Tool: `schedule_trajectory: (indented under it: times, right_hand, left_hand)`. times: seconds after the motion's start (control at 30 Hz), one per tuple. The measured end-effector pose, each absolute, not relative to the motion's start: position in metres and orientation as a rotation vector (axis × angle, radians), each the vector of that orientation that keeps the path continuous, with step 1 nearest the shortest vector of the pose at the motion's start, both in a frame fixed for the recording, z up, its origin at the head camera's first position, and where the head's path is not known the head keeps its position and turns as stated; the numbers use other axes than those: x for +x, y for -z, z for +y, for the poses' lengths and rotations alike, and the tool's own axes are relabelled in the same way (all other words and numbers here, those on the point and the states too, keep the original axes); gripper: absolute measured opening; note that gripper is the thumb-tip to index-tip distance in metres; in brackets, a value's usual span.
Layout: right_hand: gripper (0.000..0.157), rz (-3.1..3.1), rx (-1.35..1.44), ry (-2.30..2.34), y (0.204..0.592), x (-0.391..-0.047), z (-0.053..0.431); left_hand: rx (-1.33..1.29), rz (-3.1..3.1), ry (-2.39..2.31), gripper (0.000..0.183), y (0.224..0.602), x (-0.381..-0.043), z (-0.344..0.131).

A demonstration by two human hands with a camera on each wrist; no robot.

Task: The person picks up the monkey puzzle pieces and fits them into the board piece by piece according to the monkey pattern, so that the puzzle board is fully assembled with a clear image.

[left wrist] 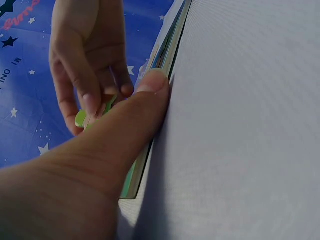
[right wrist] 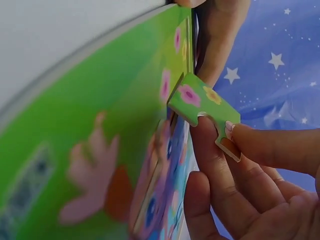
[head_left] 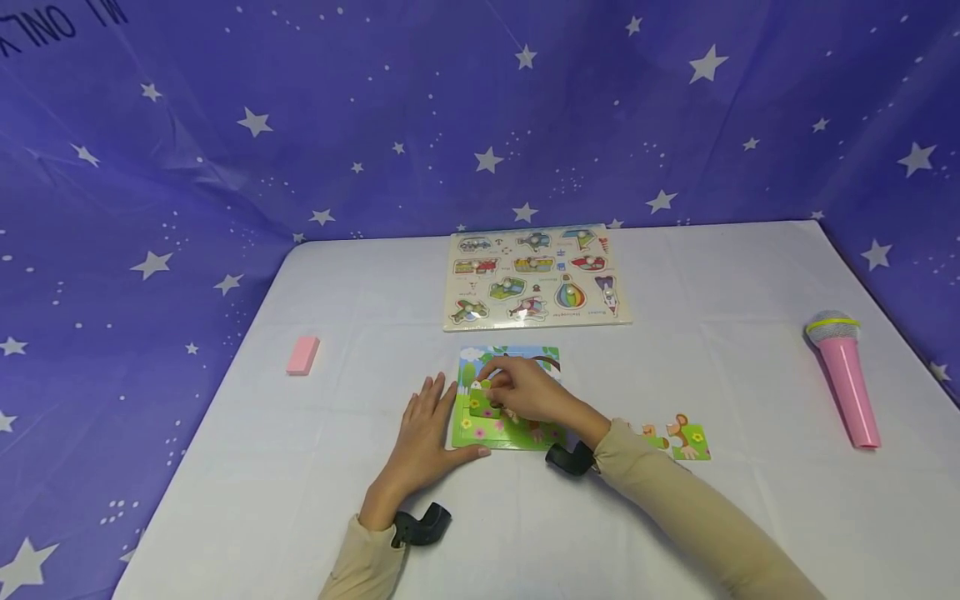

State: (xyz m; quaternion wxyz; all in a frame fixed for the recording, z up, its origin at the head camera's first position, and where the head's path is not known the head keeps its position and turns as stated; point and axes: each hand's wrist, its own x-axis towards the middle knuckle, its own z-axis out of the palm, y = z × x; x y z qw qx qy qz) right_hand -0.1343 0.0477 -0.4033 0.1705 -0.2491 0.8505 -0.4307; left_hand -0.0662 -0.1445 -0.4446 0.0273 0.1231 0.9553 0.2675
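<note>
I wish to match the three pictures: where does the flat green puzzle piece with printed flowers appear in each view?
Head: the flat green puzzle piece with printed flowers is slightly below centre, pinched by the right hand.
Left wrist: left of centre, near mid-height, partly hidden by fingers.
Right wrist: slightly right of centre, near mid-height.
Shared landmark: the thin rectangular printed puzzle board close to it.

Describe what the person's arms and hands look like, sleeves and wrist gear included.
The left sleeve and right sleeve are plain beige. The left hand and right hand wear no gloves. A curved black device sits at the left wrist, a similar one at the right; no cables show.
</note>
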Motion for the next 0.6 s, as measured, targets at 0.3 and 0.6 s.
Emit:
schedule_trajectory:
  times: [0.3,0.6]
  right_hand:
    - [0.021,2.405,-0.641,1.215,0.407,-0.124,0.032]
    - [0.023,2.621,-0.782,1.019,0.408,-0.112,0.029]
  left_hand:
    - [0.395,2.966,-0.817,0.099,0.445,-0.067,-0.144]
    - [0.393,2.976,-0.800,0.099,0.446,-0.067,-0.145]
